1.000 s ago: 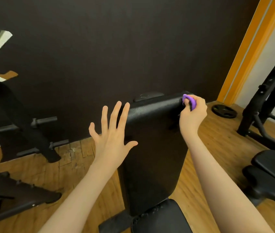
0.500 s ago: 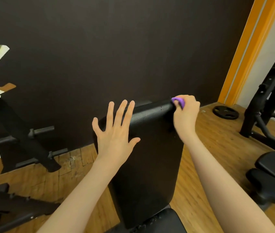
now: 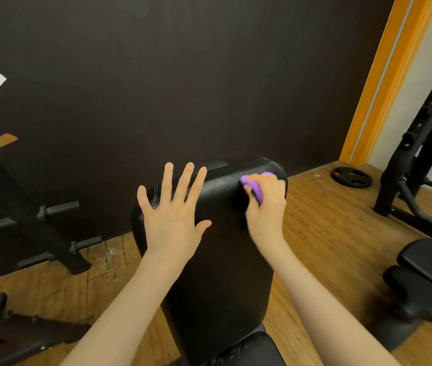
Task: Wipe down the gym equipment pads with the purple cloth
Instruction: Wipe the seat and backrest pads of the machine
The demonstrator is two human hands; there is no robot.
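Soft and light, the bunched purple cloth [image 3: 255,190] sits pinched in the right hand [image 3: 265,204] at two o'clock on the stiff upright back pad [image 3: 222,260], while the left hand [image 3: 172,220] is spread flat, grasping nothing.

Left hand [image 3: 172,220] raised, fingers spread straight; right hand [image 3: 265,204] curled tight.

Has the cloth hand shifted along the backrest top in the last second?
Yes. The right hand with the purple cloth has slid leftward from the backrest pad's top right corner.
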